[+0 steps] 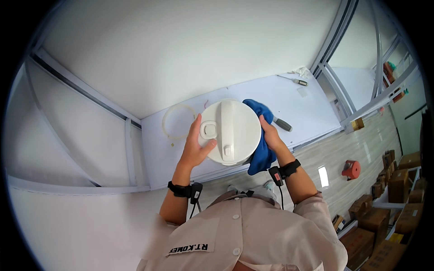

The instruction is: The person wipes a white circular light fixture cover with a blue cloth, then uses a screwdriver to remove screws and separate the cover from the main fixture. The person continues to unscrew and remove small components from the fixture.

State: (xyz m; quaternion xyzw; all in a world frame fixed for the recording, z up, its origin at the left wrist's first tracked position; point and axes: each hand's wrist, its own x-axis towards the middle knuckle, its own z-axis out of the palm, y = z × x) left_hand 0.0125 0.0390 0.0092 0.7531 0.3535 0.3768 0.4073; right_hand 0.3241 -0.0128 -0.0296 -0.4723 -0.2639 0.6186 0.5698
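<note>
Between my hands is a round white lidded appliance point(244, 131) that looks like a rice cooker. A bar handle point(227, 122) runs across its lid, and a rounded-square vent piece point(208, 130) sits at the lid's left. My left hand point(197, 147) grips the left side, its thumb resting over the lid edge. On the opposite side, my right hand point(270, 134) presses a blue cloth point(259, 161) against the wall; the cloth hangs down along that side. The appliance's underside is hidden.
Left of the appliance, a pale thin ring point(164, 121) lies on the white table point(156, 156). A grey-handled tool point(283, 124) is just beyond my right hand. Farther back lies a screwdriver point(300, 82). A red stool-like object point(351, 170) and cardboard boxes point(374, 221) stand on the floor at right.
</note>
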